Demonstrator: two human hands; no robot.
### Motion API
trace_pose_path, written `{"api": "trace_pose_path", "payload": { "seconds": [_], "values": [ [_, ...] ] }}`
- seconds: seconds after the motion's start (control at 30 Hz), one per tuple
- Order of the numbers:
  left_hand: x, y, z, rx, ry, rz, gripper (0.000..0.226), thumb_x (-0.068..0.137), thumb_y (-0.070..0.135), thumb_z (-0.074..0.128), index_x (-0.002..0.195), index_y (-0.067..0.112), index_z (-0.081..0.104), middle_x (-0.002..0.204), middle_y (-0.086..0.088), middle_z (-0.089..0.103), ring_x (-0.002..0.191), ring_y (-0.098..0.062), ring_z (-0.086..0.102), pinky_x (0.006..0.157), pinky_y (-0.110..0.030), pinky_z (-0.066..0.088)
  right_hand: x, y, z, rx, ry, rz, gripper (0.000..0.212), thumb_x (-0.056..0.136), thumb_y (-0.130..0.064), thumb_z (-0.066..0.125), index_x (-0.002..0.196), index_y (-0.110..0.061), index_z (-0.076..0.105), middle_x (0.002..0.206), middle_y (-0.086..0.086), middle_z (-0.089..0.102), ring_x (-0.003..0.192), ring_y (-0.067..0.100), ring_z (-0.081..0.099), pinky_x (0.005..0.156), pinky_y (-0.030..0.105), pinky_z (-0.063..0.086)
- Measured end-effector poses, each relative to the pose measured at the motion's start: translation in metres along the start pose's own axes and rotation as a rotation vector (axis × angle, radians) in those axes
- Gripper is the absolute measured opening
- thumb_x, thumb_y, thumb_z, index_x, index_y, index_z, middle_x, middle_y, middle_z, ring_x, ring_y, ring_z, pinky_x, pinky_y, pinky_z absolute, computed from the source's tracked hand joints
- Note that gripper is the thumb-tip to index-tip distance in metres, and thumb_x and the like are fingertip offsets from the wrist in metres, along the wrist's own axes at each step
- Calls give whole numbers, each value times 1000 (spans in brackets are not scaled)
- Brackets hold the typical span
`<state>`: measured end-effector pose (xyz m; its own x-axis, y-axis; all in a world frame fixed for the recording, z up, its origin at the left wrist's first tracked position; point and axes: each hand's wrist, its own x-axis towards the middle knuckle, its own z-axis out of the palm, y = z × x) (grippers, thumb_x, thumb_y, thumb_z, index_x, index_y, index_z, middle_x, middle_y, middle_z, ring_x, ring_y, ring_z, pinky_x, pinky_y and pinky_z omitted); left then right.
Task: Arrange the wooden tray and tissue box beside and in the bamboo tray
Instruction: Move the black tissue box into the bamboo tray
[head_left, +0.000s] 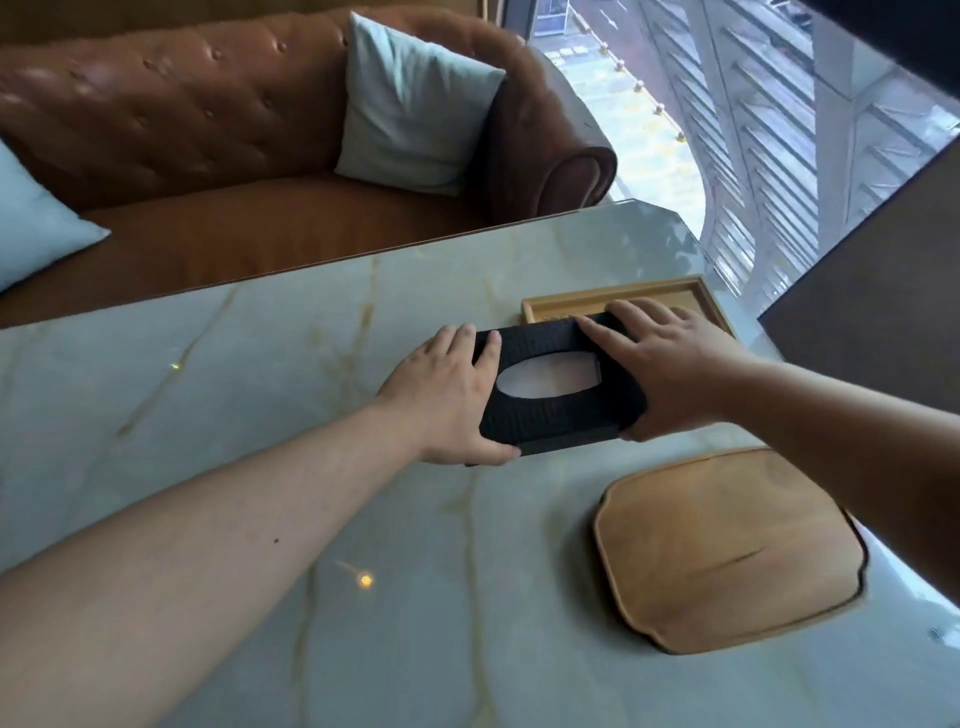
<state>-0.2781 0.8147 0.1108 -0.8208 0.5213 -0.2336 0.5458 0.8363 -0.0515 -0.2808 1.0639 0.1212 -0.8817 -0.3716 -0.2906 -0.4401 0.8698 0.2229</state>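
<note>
The person holds the black tissue box (558, 387) with both hands: the left hand (447, 400) is closed around its left end, and the right hand (670, 364) is closed around its right end. The box is above the marble counter (260, 364), just near of the bamboo tray (613, 300), which lies at the far right and is partly hidden by the right hand. The box is not yet inside this tray, I think. The wooden tray (727, 551), rounded and shallow, lies on the near right of the counter, apart from the bamboo tray. So, in my judgement, both placements are still left to do.
</note>
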Motion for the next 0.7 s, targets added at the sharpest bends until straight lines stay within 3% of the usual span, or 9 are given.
{"api": "trace_pose_path", "payload": {
  "seconds": [0.33, 0.7],
  "values": [
    [107, 54, -6, 7, -67, 23, 126, 60, 82, 52, 149, 5, 5, 151, -25, 23, 138, -39, 24, 113, -47, 31, 12, 97, 33, -7, -42, 30, 130, 51, -71, 66, 152, -25, -3, 153, 11, 22, 141, 31, 22, 106, 43, 35],
    [152, 69, 6, 35, -136, 33, 126, 60, 83, 52, 149, 8, 4, 154, -23, 20, 141, -38, 22, 113, -46, 28, 27, 128, 71, 86, -62, 28, 134, 47, -67, 73, 151, -26, 0, 151, 13, 23, 141, 32, 19, 108, 46, 35]
  ]
}}
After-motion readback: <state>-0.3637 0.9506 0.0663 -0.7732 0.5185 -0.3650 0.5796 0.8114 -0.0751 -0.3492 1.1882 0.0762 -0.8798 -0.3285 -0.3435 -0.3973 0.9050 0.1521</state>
